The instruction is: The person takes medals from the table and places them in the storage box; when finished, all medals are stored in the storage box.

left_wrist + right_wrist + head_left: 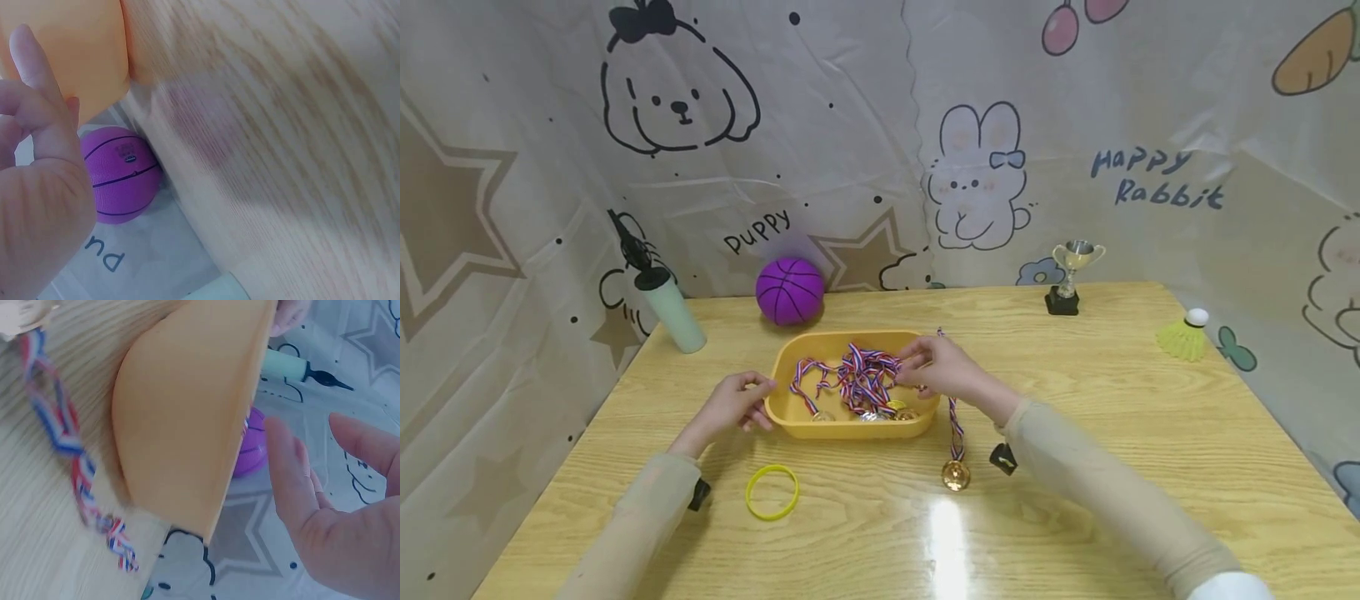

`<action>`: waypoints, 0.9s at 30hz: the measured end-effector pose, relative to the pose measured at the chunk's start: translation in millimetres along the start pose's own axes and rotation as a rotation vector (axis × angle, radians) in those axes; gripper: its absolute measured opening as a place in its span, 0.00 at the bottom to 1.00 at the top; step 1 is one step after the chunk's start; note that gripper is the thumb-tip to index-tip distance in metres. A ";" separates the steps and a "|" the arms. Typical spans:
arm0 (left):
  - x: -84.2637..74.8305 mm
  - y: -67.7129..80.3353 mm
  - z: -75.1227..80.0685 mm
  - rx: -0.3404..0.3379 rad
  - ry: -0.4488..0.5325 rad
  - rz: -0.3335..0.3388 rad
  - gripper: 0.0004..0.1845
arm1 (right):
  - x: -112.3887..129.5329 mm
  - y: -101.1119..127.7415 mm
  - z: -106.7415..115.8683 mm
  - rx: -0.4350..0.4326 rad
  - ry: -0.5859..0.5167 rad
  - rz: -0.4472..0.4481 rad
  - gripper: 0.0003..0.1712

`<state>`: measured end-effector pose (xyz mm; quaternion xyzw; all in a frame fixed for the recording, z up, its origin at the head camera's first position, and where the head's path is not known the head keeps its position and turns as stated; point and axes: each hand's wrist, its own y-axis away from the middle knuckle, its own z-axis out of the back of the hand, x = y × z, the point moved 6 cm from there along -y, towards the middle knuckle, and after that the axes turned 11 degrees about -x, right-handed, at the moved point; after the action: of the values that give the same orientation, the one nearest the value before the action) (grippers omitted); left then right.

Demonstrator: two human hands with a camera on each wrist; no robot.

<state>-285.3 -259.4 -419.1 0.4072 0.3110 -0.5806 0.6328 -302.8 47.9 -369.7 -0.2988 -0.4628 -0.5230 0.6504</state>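
A yellow tray [850, 427] stands mid-table with several medals on red-white-blue ribbons [865, 379] piled in it. My left hand [751, 404] grips the tray's left end, thumb above and fingers against the wall; the left wrist view shows a finger [28, 53] against that tray wall [81, 44]. My right hand [925, 369] reaches over the right rim, its fingertips at the ribbon pile. In the right wrist view this hand [331, 506] has straight fingers beside the tray [187, 412]. One ribbon [62, 431] trails outside, ending in a gold medal [956, 476] on the table.
A yellow wristband [772, 492] lies near the front left. At the back stand a purple ball [790, 290], a mint-green pump [672, 310] and a small trophy [1070, 279]. A yellow shuttlecock [1184, 337] sits at the right edge. Printed curtains close in the table.
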 end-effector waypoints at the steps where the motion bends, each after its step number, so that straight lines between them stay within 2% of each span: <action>1: 0.4 0.2 0.1 -0.001 -0.001 0.000 0.22 | -1.9 2.3 5.0 -0.003 -0.002 0.000 0.23; 7: 0.5 1.1 -0.5 0.002 0.005 -0.008 0.22 | -29.9 12.3 32.9 -0.023 -0.028 -0.073 0.25; 12: 0.9 -0.1 -0.1 0.004 0.014 -0.015 0.22 | -59.0 20.4 44.1 -0.035 -0.004 -0.170 0.26; 20: 2.5 -1.7 0.2 0.004 0.006 -0.011 0.23 | -89.6 34.5 34.9 -0.003 0.035 -0.264 0.23; 27: 2.5 -1.8 -0.4 0.000 0.001 -0.007 0.23 | -98.4 34.8 22.5 -0.008 0.127 -0.296 0.16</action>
<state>-286.7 -260.2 -421.8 0.4064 0.3126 -0.5826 0.6306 -278.3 116.8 -447.5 -0.1962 -0.4575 -0.6327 0.5931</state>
